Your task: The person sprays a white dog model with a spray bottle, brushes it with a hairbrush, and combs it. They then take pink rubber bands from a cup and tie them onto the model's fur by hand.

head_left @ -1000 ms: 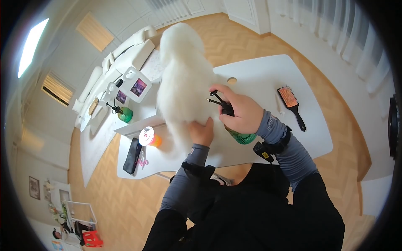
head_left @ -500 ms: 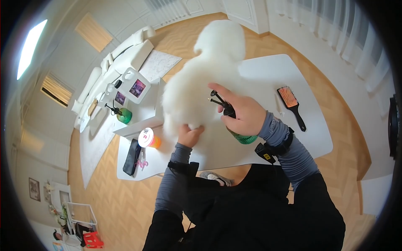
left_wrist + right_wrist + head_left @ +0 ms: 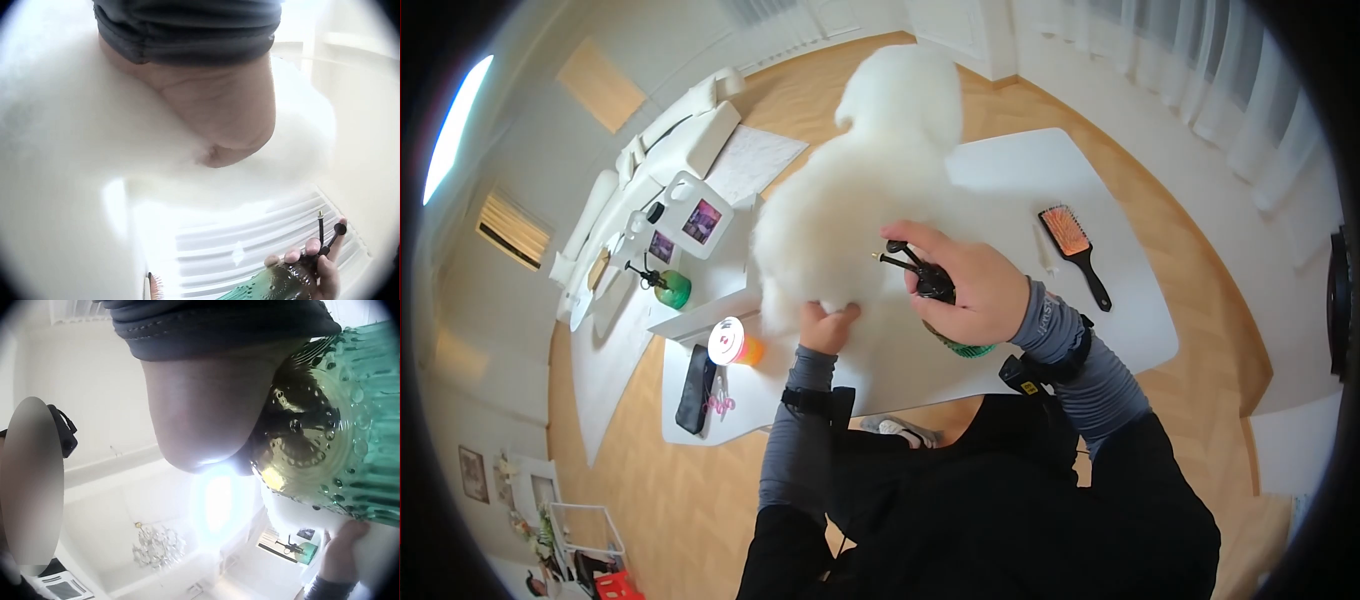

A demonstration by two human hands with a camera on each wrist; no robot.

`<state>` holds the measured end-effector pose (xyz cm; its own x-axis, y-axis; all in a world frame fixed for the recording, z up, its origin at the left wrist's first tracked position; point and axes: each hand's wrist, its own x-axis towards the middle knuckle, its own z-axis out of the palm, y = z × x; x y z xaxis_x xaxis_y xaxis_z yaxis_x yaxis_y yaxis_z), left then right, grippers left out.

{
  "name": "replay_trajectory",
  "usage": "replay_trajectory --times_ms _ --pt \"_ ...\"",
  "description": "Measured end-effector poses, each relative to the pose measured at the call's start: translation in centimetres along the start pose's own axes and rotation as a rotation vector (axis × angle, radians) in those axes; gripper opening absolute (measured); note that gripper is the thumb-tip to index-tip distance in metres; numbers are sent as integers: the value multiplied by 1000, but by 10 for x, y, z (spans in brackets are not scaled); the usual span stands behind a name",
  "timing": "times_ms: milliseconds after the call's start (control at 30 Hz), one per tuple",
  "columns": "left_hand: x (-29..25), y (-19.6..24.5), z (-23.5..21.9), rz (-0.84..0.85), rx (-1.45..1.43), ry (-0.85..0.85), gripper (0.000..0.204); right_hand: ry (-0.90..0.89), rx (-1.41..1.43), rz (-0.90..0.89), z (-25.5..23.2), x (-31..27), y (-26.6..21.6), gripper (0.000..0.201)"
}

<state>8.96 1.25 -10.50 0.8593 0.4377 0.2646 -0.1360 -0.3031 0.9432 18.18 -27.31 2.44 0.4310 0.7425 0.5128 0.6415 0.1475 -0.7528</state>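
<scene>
A fluffy white dog (image 3: 840, 200) stands on the white table (image 3: 1040, 310), its hind end toward me and its head at the far side. My left hand (image 3: 827, 332) grips the fur at its hind end; a white tuft shows between thumb and forefinger, while the other fingers are hidden. Beside the dog's right flank, my right hand (image 3: 980, 295) holds a green glass spray bottle (image 3: 369, 425) by its neck. Its black pump head (image 3: 930, 283) and thin nozzle point left toward the fur. From the left wrist view, fingers wrap the bottle below the nozzle.
A paddle brush (image 3: 1068, 232) lies on the right. On the left are a lidded cup (image 3: 728, 342), pink scissors (image 3: 719, 402) and a dark case (image 3: 695, 390). Farther left, a second spray bottle (image 3: 672, 290) and a white jug (image 3: 697, 215) stand on a raised white surface.
The dog's head and front have swung to the right, and its body now lies at a slant. My left hand has shifted left and toward me. The right hand keeps holding the bottle.
</scene>
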Motion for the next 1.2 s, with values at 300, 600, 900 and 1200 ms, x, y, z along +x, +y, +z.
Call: replay_trajectory --times_ms 300,600,900,1200 --pt "18 45 1 75 -98 0 47 -39 24 34 2 1 -5 70" --pt "12 56 12 91 -178 -34 49 56 61 8 -8 2 -9 71" --pt "14 -9 -4 131 -130 -66 40 54 -8 -6 -1 1 -8 69" --pt "9 -15 -43 -82 -91 -116 32 16 -12 -7 11 11 -7 69"
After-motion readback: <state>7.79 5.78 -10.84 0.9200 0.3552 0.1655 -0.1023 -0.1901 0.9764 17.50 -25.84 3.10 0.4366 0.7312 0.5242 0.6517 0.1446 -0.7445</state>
